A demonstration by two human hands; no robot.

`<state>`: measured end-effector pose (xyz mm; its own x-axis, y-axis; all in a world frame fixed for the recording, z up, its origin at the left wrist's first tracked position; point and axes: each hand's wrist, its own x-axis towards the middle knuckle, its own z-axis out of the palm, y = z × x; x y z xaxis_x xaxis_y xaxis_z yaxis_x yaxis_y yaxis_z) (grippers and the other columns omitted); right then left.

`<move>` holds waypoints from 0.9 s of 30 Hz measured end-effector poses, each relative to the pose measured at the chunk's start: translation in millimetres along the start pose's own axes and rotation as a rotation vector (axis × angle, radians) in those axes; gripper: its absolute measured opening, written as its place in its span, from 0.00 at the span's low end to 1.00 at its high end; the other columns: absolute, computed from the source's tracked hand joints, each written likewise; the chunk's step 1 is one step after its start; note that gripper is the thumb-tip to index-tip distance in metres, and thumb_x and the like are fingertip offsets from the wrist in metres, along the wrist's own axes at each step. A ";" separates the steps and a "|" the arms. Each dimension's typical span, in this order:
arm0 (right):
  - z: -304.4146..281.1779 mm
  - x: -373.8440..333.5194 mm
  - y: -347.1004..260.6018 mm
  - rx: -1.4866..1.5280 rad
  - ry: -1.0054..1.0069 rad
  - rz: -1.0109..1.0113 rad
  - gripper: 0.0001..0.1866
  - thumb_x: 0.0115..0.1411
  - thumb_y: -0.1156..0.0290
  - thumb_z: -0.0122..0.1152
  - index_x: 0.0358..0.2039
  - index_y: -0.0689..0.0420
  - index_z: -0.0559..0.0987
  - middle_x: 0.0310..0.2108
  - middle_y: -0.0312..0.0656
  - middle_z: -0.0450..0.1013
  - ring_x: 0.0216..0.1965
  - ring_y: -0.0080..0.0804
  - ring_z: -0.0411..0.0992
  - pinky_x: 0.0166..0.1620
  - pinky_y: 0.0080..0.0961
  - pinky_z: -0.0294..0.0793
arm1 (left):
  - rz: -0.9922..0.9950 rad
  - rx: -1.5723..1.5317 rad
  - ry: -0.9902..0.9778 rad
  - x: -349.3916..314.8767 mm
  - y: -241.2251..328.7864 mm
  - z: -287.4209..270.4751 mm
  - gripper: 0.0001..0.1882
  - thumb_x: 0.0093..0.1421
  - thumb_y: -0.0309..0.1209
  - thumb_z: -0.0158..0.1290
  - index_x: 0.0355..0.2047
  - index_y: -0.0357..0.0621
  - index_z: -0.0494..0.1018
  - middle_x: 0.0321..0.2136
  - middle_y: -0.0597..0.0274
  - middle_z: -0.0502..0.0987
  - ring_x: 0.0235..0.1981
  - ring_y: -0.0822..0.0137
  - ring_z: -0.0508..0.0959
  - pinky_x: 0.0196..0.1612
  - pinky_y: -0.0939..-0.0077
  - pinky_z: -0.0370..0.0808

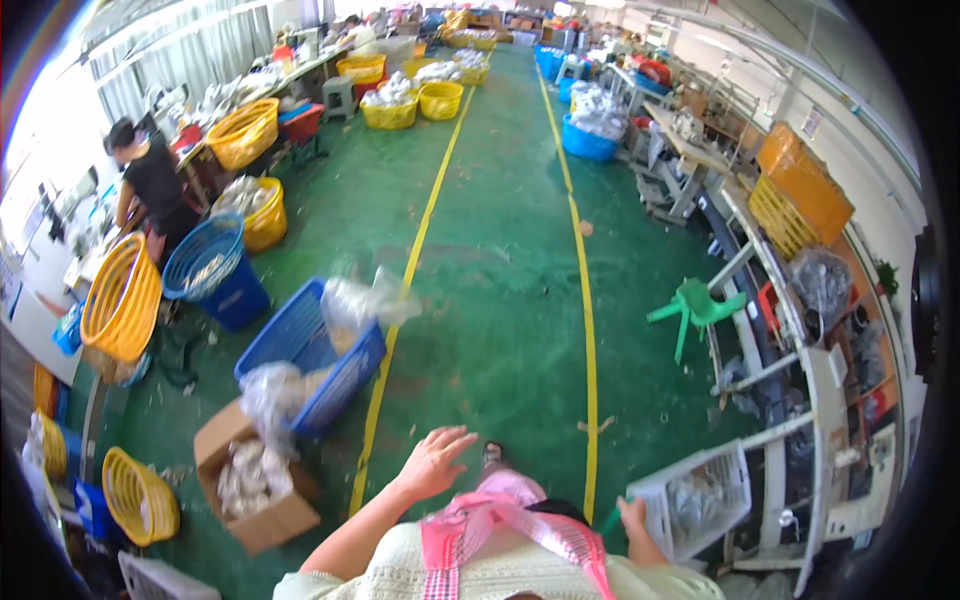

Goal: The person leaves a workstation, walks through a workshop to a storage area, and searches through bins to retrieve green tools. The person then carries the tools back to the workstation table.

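My left hand is stretched out in front of me over the green floor, fingers apart, with nothing in it. Low at my right side, my right hand has its fingers curled, next to the left rim of a light grey plastic basket. A small strip of bright green shows by that hand; what the fingers hold cannot be made out. Clear plastic bags lie inside the grey basket. Pink checked cloth is tied over my white knitted top.
Left of the yellow floor line stand a blue basket with plastic bags and an open cardboard box of white pieces. To the right are a green stool and a white-framed workbench. A person works at the far left.
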<state>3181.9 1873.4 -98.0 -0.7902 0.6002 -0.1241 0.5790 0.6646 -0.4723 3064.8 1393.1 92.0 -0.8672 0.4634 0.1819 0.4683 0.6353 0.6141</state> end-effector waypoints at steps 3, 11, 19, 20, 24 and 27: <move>7.3 136.0 -73.2 -0.004 -0.202 0.373 0.17 0.42 0.61 0.61 0.25 0.63 0.75 0.22 0.49 0.73 0.28 0.46 0.72 0.34 0.37 0.69 | -0.073 0.010 -0.090 129.9 -103.1 -3.7 0.23 0.46 0.30 0.53 0.45 0.46 0.67 0.39 0.53 0.72 0.43 0.56 0.70 0.45 0.64 0.68; 185.5 527.7 -577.3 0.460 -0.175 -0.475 0.14 0.44 0.59 0.60 0.28 0.56 0.77 0.18 0.42 0.72 0.22 0.31 0.71 0.29 0.27 0.67 | -0.270 -0.294 0.028 420.0 -277.4 -94.3 0.14 0.49 0.33 0.52 0.36 0.43 0.73 0.34 0.51 0.75 0.36 0.55 0.75 0.40 0.67 0.72; 342.2 676.5 -1041.1 0.121 -0.415 -0.982 0.13 0.45 0.58 0.58 0.28 0.53 0.75 0.22 0.48 0.71 0.27 0.44 0.71 0.29 0.35 0.68 | -0.527 -0.132 0.266 648.1 -586.5 -185.8 0.09 0.49 0.33 0.51 0.32 0.51 0.75 0.22 0.52 0.75 0.26 0.52 0.75 0.31 0.62 0.72; 364.8 706.0 -1061.6 0.048 -0.430 -0.944 0.15 0.44 0.57 0.59 0.30 0.53 0.76 0.24 0.48 0.72 0.29 0.45 0.72 0.31 0.36 0.69 | -0.503 -0.095 0.305 682.2 -624.9 -201.0 0.09 0.49 0.33 0.51 0.33 0.52 0.75 0.22 0.52 0.75 0.25 0.52 0.75 0.30 0.62 0.72; 410.9 845.9 -1063.7 -0.083 -0.355 -0.360 0.20 0.41 0.60 0.62 0.33 0.60 0.76 0.28 0.50 0.74 0.30 0.40 0.73 0.35 0.33 0.70 | -0.393 -0.002 0.303 834.0 -743.6 -336.3 0.10 0.49 0.32 0.52 0.33 0.46 0.74 0.21 0.57 0.74 0.28 0.57 0.73 0.33 0.67 0.71; 463.5 945.6 -1010.6 0.484 -0.043 0.194 0.18 0.41 0.69 0.64 0.32 0.66 0.74 0.25 0.48 0.72 0.28 0.41 0.72 0.29 0.36 0.71 | -0.375 -0.140 0.365 924.7 -830.5 -428.2 0.12 0.49 0.30 0.52 0.36 0.45 0.72 0.23 0.59 0.74 0.29 0.58 0.73 0.35 0.66 0.70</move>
<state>1756.4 1563.1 -142.5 -0.6913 0.6661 -0.2801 0.5643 0.2555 -0.7851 1801.5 1029.5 79.1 -0.9846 -0.0398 0.1701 0.1098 0.6160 0.7801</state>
